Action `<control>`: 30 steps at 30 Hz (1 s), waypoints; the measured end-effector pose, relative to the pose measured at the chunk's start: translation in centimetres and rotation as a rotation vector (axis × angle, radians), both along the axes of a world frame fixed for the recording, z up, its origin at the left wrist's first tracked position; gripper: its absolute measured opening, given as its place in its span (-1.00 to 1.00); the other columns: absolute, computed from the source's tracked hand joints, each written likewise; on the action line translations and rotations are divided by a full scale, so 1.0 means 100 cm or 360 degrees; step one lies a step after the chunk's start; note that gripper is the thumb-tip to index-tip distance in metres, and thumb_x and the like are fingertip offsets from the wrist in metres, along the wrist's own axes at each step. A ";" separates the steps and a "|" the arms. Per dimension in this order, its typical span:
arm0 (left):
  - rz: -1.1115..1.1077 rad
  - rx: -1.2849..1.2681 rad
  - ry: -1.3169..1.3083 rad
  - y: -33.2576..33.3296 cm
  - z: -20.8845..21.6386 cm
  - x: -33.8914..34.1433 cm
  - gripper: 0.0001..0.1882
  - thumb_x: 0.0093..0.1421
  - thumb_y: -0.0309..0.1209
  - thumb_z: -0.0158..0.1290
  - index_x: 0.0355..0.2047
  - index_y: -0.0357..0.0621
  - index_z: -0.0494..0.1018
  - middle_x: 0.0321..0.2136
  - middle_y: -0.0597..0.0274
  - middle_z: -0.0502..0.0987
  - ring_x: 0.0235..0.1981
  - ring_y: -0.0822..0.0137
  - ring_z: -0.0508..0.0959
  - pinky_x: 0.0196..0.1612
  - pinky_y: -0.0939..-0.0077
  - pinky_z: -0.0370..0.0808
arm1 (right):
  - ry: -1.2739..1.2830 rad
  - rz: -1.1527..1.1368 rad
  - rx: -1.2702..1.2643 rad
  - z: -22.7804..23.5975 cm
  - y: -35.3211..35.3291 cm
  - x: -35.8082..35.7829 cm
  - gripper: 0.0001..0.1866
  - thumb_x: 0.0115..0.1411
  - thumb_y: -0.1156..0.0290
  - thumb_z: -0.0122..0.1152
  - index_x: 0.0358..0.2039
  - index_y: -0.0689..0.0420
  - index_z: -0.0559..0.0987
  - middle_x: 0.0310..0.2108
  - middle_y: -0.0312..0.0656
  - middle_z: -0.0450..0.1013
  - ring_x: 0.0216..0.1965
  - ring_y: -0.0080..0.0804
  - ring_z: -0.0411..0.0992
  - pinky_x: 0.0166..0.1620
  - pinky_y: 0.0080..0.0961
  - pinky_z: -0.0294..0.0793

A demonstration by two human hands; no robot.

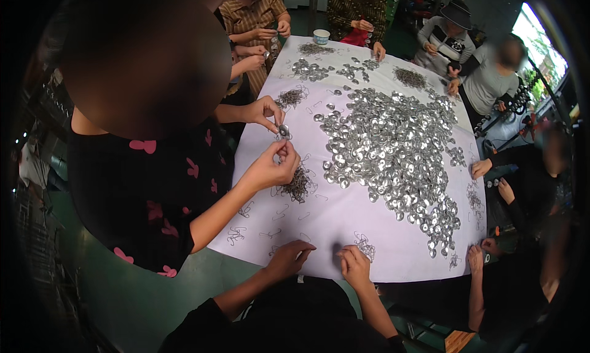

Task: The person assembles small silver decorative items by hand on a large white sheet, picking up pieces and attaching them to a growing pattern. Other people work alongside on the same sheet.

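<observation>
My left hand [289, 259] is at the near edge of the white-covered table [381, 264], its fingers reaching right and slightly apart, with no object visible in them. A few thin bent wire hooks [270, 234] lie just beyond it. My right hand [355, 267] is a short way to the right, fingers curled in towards the thumb. Whatever it may hold is too small or hidden to make out. Touching or just behind its fingers lies a small tangle of wire hooks [365, 245]. The two hands are apart.
A big heap of shiny round metal discs [387, 150] covers the table's middle and right. Darker wire hook piles [297, 186] lie around it. On my left a person [153, 181] pinches a disc [284, 132] in both hands. Other people work around the table. A paper cup [321, 36] stands at the far end.
</observation>
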State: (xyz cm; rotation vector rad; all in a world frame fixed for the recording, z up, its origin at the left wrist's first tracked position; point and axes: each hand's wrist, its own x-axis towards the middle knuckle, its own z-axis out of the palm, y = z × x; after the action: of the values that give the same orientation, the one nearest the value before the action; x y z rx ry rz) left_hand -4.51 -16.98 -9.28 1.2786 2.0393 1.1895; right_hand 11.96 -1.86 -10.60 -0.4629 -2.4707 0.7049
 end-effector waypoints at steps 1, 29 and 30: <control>0.0007 -0.0023 0.0010 0.007 0.005 0.004 -0.86 0.16 -0.52 0.05 -0.25 -0.15 0.51 -0.37 0.14 0.54 -0.37 0.20 0.57 -0.29 0.44 0.53 | 0.0013 0.0058 -0.0009 -0.005 0.004 -0.005 -0.83 -0.13 0.62 0.17 -0.47 0.10 0.52 -0.38 -0.25 0.41 -0.48 -0.25 0.43 -0.40 -0.39 0.45; 0.0293 -0.0233 -0.0047 0.033 -0.001 0.014 -0.85 0.12 -0.54 0.03 -0.27 -0.17 0.48 -0.30 0.08 0.54 -0.25 0.01 0.54 -0.21 0.23 0.50 | -0.0348 0.0088 0.0008 -0.042 0.068 -0.225 -0.41 -0.08 0.37 0.34 0.00 -0.04 0.35 -0.05 -0.05 0.26 -0.07 -0.10 0.35 -0.11 -0.27 0.45; 0.0324 -0.0241 -0.0076 0.032 0.001 0.014 -0.85 0.12 -0.54 0.02 -0.27 -0.17 0.48 -0.30 0.08 0.54 -0.25 0.01 0.54 -0.21 0.22 0.50 | -0.0390 0.0059 0.0147 -0.041 0.062 -0.234 -0.36 -0.10 0.36 0.36 0.04 -0.05 0.32 -0.03 -0.04 0.24 -0.08 -0.09 0.36 -0.09 -0.27 0.44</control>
State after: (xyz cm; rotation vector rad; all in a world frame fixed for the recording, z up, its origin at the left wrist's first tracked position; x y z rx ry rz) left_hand -3.06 -13.78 -9.13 0.9823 2.2189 1.1152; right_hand -11.45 4.34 -14.66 -0.4948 -2.7341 0.5746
